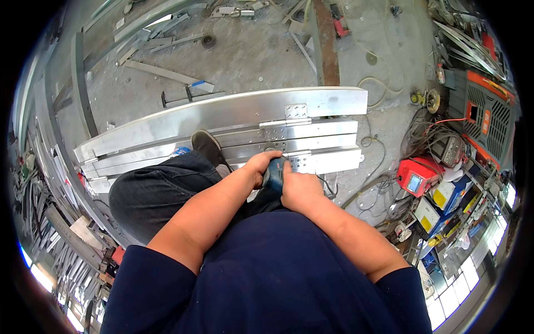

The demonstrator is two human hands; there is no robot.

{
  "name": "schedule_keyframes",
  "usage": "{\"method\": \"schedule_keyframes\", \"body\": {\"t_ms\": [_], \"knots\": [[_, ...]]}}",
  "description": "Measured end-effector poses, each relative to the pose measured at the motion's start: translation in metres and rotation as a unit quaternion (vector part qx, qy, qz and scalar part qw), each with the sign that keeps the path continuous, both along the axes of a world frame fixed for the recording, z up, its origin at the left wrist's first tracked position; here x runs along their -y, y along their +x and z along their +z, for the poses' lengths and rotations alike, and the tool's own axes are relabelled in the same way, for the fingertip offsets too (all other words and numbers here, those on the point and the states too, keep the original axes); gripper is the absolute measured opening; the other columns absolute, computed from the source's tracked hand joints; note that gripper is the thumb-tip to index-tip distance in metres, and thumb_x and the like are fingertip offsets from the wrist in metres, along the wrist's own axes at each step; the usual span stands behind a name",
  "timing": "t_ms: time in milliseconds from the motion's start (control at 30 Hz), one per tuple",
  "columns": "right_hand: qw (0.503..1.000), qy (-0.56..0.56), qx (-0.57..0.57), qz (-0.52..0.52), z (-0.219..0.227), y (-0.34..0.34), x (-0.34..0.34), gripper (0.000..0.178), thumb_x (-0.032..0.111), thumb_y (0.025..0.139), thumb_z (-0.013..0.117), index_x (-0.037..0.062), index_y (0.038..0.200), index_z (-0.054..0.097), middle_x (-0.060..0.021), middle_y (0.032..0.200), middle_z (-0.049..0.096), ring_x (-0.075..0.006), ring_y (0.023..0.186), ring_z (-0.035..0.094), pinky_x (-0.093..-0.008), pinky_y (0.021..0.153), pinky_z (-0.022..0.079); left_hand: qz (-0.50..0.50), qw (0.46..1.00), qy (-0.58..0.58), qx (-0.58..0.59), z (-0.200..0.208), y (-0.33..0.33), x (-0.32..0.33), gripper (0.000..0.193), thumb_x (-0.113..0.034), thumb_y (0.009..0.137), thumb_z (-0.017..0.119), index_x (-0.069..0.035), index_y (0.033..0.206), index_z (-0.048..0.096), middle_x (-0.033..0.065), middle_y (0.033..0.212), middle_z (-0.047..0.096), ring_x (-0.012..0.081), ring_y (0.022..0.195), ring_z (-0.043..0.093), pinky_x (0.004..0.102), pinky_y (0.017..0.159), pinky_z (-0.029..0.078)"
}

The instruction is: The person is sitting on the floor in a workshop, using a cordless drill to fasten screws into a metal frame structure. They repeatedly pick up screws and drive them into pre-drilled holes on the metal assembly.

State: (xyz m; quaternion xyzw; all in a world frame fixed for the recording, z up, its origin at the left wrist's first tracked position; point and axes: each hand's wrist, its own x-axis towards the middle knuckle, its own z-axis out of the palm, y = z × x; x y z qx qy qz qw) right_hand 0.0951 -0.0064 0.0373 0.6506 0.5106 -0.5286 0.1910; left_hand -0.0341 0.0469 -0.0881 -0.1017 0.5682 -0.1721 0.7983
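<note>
Both of my hands grip a blue-green angle grinder (273,177) in front of my body. My left hand (258,167) is closed around its left side, near the head. My right hand (300,189) wraps the body from the right, thumb stretched along it. The head is over the nearer silver metal beams (334,160), by a hinge plate with holes (297,162); my hands partly hide it, so contact cannot be made out. Farther off are another hinge plate (296,111) and a wide silver beam (222,111). My shoe (207,147) rests against the beams.
A red machine with a screen (414,177) stands at the right, beside tangled cables (425,133) and an orange-grey machine (485,114). Metal offcuts (167,75) lie on the far floor. Long profiles (83,83) and scrap strips (41,211) crowd the left. A rusty beam (326,50) stretches away.
</note>
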Motion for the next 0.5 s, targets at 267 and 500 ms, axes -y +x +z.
{"method": "schedule_keyframes", "body": {"t_ms": [267, 500], "knots": [[1.0, -0.011, -0.004, 0.013, 0.0013, 0.0001, -0.0084, 0.073, 0.016, 0.073, 0.064, -0.0115, 0.136, 0.039, -0.0221, 0.085, 0.071, -0.0361, 0.078, 0.071, -0.0429, 0.074, 0.056, 0.006, 1.0, -0.008, 0.009, 0.0095, 0.0012, -0.0074, 0.026, -0.033, 0.091, 0.063, -0.008, 0.098, 0.06, 0.0054, 0.08, 0.067, 0.0193, 0.065, 0.068, 0.0364, 0.06, 0.06], [1.0, 0.013, -0.007, 0.017, -0.001, 0.0009, -0.0052, 0.071, 0.015, 0.073, 0.063, -0.012, 0.134, 0.04, -0.0218, 0.081, 0.071, -0.0364, 0.075, 0.071, -0.0438, 0.073, 0.056, 0.018, 1.0, -0.008, 0.011, 0.0047, -0.0018, -0.0024, 0.026, -0.034, 0.092, 0.063, -0.008, 0.096, 0.06, 0.0051, 0.08, 0.066, 0.0196, 0.065, 0.067, 0.0362, 0.061, 0.06]]}}
